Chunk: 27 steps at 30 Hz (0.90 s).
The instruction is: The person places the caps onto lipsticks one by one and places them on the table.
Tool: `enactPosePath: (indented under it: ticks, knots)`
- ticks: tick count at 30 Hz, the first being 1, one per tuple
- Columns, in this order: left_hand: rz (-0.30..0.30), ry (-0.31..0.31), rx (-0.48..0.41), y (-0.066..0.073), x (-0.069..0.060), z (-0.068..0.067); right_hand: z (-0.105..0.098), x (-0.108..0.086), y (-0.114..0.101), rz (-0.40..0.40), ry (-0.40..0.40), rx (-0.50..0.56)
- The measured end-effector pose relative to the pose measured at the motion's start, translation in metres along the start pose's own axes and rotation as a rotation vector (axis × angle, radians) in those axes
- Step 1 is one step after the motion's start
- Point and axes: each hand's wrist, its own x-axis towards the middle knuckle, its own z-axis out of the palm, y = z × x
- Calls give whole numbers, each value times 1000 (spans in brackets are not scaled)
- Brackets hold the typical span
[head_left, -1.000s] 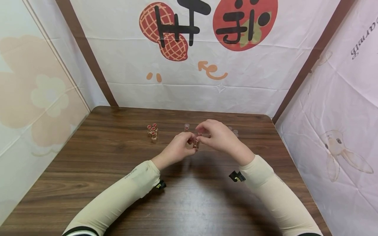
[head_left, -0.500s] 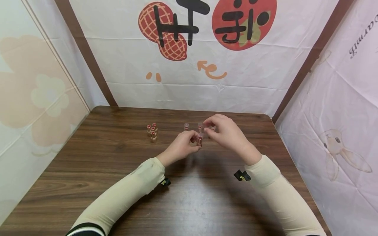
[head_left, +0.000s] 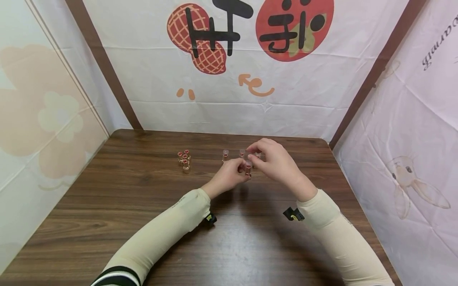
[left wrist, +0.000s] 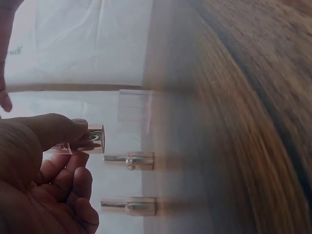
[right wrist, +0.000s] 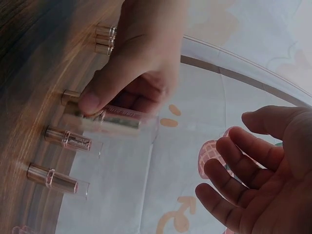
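Note:
My left hand pinches the gold base of a lipstick tube between thumb and fingers. A clear cap covers the tube's top, and it is held upright just above the table. In the right wrist view, the same lipstick is slightly blurred. My right hand hovers close by on the right, fingers loosely bent and apart, holding nothing. Behind the hands stand more clear-capped lipsticks: one at left, one in the middle, and one partly hidden by my right hand.
A cluster of several uncapped gold lipsticks with red tops stands to the left on the wooden table. In the left wrist view, a clear cap stands beyond the tubes. Fabric walls rise behind the table and at its sides.
The right hand has drawn away from the tube's top, up and to the right, leaving the clear cap on it. My left hand has carried the lipstick to the right.

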Motion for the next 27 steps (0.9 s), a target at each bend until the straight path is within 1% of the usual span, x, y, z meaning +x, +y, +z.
enactPosePath:
  ticks: [6, 8, 14, 17, 19, 27]
  knots:
    - [-41, -10, -1, 0, 9, 14, 1, 0, 1, -7, 0, 8]
    - [-47, -7, -2, 0, 10, 18, 1, 0, 2, -8, 2, 6]
    - [-8, 8, 7, -1, 15, 29, 1, -1, 4, -2, 9, -5]
    - [10, 5, 11, -2, 19, 33, 0, -1, 4, -1, 13, -5]
    - [11, 0, 22, -2, 21, 35, 0, -2, 4, 2, 13, -2]
    - [-59, -33, 69, -2, 31, 41, -1, -4, 5, -5, 22, 14]
